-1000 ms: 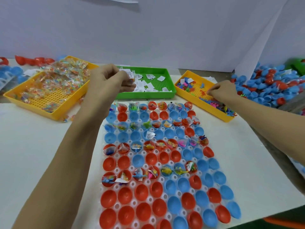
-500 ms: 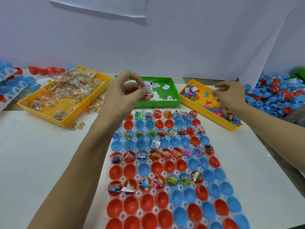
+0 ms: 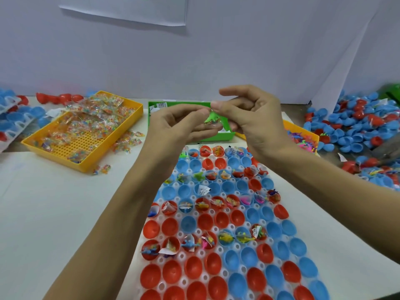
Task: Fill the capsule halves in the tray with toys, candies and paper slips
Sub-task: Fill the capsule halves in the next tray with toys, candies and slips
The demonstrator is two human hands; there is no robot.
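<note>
A clear tray (image 3: 225,250) of red and blue capsule halves lies in front of me; several halves hold toys, candy packets and paper slips, others are empty. Both hands meet above its far end, over the green tray. My right hand (image 3: 249,120) pinches a small green toy (image 3: 211,119) between thumb and fingertip. My left hand (image 3: 179,124) has its fingers curled right against the toy and seems to hold a small packet; the hands hide what exactly it grips.
A yellow tray (image 3: 86,163) of candy packets sits at the left. The green tray (image 3: 220,137) of paper slips is behind my hands, a yellow tray (image 3: 303,128) of toys at the right. Loose capsule halves (image 3: 350,128) pile far right; more halves (image 3: 19,118) lie far left.
My right hand has left the toy tray and come left to the middle with a green toy. My left hand has shifted right to meet it. The camera has tilted up.
</note>
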